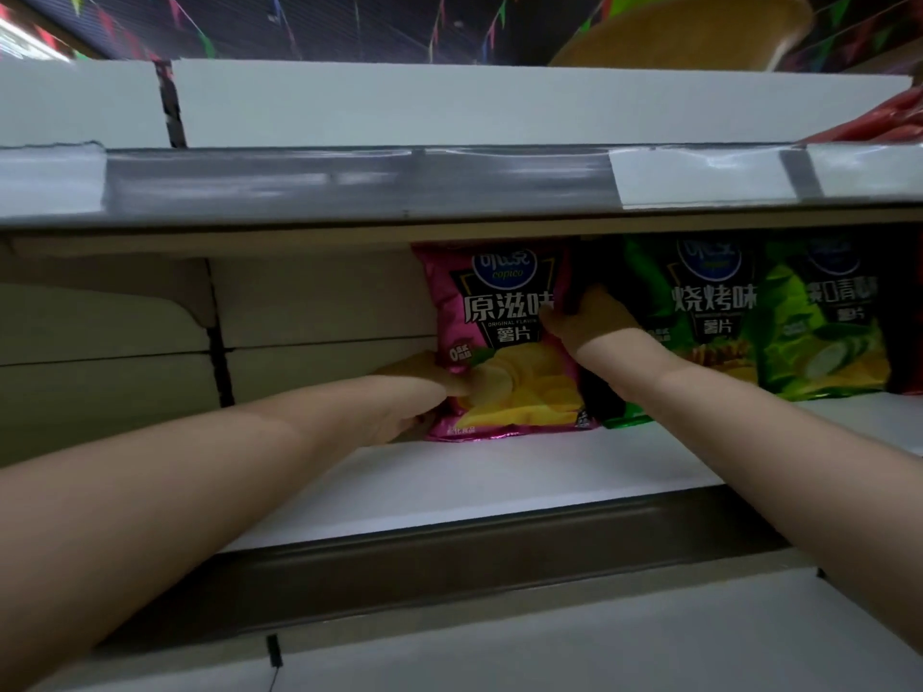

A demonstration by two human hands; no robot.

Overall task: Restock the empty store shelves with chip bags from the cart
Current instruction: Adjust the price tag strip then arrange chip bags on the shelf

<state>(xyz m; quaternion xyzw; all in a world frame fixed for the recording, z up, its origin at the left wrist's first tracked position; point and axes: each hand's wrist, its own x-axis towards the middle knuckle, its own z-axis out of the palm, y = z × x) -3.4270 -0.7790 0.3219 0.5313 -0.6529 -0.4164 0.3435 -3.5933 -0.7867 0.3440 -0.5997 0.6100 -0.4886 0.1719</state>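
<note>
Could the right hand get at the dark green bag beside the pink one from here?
Probably yes: the dark green bag stands right beside the right hand, nothing before it. But that hand grips the pink bag by its right edge and would have to let go first.

The pink chip bag (499,337) is bright magenta, with a round blue logo at the top, white characters on a black panel, and yellow chips across its lower half. The dark green chip bag (699,317) carries the same blue logo, white characters and golden-brown pictures low down. The light green chip bag (824,342) shows pale cucumber slices and yellow chips. The shelf (499,472) board is white with a dull grey-brown front edge, and the back panel (324,302) is cream. The price rail (349,179) above is grey with white labels (699,174). Red packaging (879,122) shows at upper right, and pink, green and purple bunting (206,44) hangs against a dark ceiling.
</note>
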